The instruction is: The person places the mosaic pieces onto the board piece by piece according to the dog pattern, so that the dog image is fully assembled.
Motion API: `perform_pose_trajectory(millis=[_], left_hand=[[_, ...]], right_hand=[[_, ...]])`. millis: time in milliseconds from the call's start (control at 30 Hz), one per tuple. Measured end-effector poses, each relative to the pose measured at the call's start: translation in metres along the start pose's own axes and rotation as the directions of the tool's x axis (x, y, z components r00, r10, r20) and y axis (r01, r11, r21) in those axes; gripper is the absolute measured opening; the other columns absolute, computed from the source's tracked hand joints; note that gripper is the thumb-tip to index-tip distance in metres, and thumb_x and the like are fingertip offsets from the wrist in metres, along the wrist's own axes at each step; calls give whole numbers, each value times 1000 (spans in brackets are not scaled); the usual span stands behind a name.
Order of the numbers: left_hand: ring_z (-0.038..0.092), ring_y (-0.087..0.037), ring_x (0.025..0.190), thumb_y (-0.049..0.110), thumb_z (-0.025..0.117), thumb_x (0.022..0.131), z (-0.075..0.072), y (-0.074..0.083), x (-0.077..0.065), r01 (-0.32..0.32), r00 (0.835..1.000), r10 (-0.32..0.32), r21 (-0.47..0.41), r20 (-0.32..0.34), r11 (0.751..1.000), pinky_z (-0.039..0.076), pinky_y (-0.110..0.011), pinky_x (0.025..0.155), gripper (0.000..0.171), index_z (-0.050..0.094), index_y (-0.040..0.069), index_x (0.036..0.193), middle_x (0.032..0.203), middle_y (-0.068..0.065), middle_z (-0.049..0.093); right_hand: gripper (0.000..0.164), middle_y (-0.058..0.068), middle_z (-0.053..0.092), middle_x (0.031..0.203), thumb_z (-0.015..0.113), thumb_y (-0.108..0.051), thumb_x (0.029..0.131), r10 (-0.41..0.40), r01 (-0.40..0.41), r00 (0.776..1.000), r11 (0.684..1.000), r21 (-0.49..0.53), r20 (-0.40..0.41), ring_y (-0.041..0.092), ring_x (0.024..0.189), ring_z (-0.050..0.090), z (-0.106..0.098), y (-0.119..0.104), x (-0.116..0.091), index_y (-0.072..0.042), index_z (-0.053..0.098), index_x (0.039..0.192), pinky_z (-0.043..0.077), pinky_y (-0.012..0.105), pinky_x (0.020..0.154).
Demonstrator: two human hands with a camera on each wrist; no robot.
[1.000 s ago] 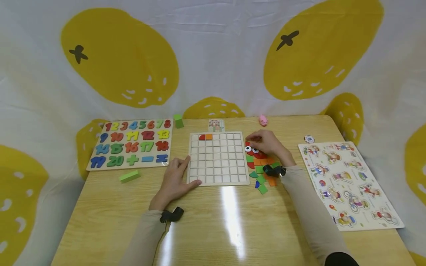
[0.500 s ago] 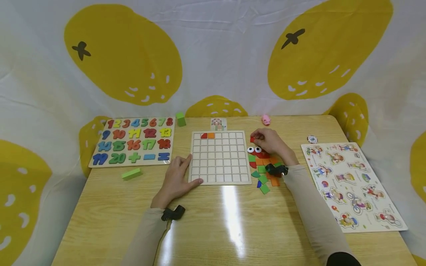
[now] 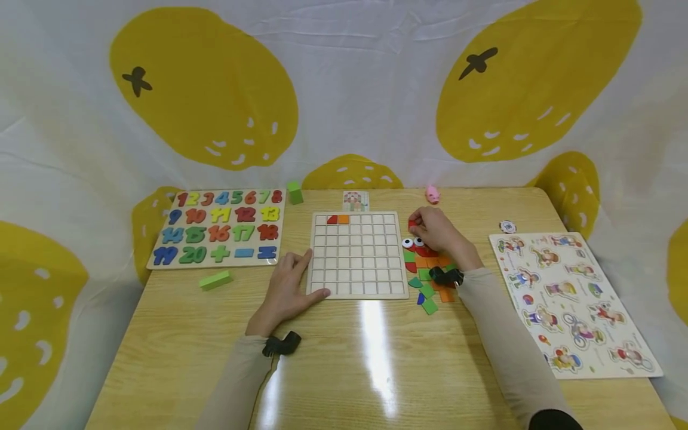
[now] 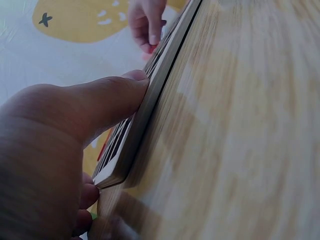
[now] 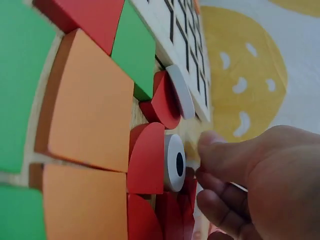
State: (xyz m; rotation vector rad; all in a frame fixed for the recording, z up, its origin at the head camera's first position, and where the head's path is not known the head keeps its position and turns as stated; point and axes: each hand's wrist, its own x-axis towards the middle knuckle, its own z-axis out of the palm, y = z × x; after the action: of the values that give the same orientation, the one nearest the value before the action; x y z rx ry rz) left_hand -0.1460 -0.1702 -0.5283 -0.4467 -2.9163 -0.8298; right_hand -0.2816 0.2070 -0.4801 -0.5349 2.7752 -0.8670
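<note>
A pale wooden grid board [image 3: 357,257] lies mid-table. In its top row sit a red rounded tile [image 3: 332,220] and an orange square tile [image 3: 343,220]. My left hand [image 3: 285,292] grips the board's near left corner, thumb on the front edge and fingers along the left side; the left wrist view shows the thumb [image 4: 107,100] pressed to the rim. Right of the board, my right hand [image 3: 438,230] pinches a small red tile [image 3: 412,224] in its fingertips, just beyond two googly-eye tiles [image 3: 408,243]. In the right wrist view the fingers hide that red tile.
Loose green, orange, red and blue tiles [image 3: 429,306] cluster under the right wrist. A picture card [image 3: 356,201] touches the board's far side. Around stand a number puzzle [image 3: 217,230], green blocks [image 3: 215,280], a pink pig [image 3: 432,194], a chip [image 3: 507,226] and a picture puzzle [image 3: 575,304].
The right fingertips have drawn slightly away from the board's right edge with the red tile between them. My left hand stays on the corner. The head view has shifted a little.
</note>
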Motion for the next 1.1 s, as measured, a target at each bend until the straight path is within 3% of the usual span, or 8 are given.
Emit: perform_pose_trajectory(millis=[200,333,600,833,1100], left_hand=[[35,-18,95,70,71,74,1,-1,0,-1,1000,1,7,-1,1000,29,-32,79,106,36,10,153,109,-5,41],[35,-18,95,71,70,74,0,-1,0,5,1000,-5,11,1,1000,29,-32,78,106,36,10,153,109,-5,41],[36,-18,96,71,71,74,3,-2,1,-16,1000,16,6,-13,1000,31,-33,80,106,36,10,153,110,-5,43],[36,-19,98,71,70,74,3,0,1,-12,1000,12,10,-6,1000,31,-33,81,106,36,11,154,110,-4,42],[35,-17,98,72,69,74,1,-2,0,11,1000,-12,7,9,1000,30,-32,80,106,33,13,155,114,-3,43]], right_hand=[[32,16,59,114,51,-21,103,-26,43,995,984,171,-98,29,101,57,4,-14,-1,1,52,127,46,44,91],[31,15,61,110,55,-21,102,-70,111,982,965,237,-176,29,98,58,13,-33,12,-1,56,125,46,42,86],[17,5,73,98,67,-20,95,-48,97,986,943,317,-158,18,86,67,50,-65,48,-11,73,108,53,33,75],[12,5,73,85,74,-22,89,76,21,953,949,314,-294,18,77,67,67,-75,60,-12,76,96,51,34,71],[19,1,71,75,80,-34,83,88,-21,944,978,208,-318,14,65,64,74,-80,64,-15,77,82,48,29,61]])
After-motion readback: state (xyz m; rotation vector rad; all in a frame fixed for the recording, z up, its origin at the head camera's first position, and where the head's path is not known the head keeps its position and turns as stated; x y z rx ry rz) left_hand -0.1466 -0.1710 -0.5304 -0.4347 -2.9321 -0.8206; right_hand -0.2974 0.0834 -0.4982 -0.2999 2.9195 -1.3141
